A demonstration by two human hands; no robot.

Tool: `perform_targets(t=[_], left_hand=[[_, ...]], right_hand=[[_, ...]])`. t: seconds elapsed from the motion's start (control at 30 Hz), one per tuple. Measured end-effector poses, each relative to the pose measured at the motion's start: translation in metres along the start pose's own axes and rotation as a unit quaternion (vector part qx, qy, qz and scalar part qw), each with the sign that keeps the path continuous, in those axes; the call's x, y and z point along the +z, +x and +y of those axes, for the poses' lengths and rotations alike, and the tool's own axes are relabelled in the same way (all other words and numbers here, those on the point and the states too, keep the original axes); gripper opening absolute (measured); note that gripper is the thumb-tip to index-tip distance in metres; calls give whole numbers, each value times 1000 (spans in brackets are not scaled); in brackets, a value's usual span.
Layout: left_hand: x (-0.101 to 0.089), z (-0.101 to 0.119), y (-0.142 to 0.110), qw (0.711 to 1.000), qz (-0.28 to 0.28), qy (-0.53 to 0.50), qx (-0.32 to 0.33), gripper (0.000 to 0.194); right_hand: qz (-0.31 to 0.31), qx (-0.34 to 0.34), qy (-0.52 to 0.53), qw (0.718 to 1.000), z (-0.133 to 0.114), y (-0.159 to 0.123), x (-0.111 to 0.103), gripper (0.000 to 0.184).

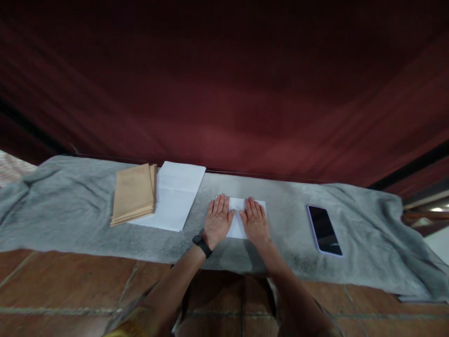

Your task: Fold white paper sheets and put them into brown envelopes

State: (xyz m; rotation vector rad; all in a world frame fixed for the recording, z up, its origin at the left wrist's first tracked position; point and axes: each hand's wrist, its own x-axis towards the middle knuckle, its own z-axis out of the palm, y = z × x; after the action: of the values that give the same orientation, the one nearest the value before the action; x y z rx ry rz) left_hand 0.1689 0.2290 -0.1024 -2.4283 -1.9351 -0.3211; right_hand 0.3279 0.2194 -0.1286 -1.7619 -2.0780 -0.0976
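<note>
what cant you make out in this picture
All in the head view:
- Parts of the small paper: covered by the left hand and right hand.
- Part of the white sheets: covered by the brown stack.
- Watch display: too small to read.
- Both arms' upper ends: cut off by the bottom edge.
</note>
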Motion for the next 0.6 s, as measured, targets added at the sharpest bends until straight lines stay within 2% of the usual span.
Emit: perform_targets(t=[0.17, 0.33, 0.4, 0.47, 0.53, 0.6], left_hand=[[-2, -9, -4, 1000, -4, -3, -23, 70], [-10, -6, -10, 999, 2, -12, -31, 78], [-14, -3, -14, 1000, 18, -17, -6, 77], [-16, 2, -19, 998, 23, -28, 52, 71], [-16, 8, -25, 992, 9, -45, 116, 62], [-13, 13, -31, 987, -13, -60, 149, 57]], right_hand=[[50, 11, -29, 998, 20, -10, 0, 62], [50, 5, -53, 997, 28, -16, -1, 64], [49, 0, -55, 997, 29, -17, -2, 64], [48, -6, -53, 997, 30, -17, -3, 64], [43, -10, -52, 998, 31, -18, -4, 63], [34, -8, -55, 998, 32, -18, -5, 63]])
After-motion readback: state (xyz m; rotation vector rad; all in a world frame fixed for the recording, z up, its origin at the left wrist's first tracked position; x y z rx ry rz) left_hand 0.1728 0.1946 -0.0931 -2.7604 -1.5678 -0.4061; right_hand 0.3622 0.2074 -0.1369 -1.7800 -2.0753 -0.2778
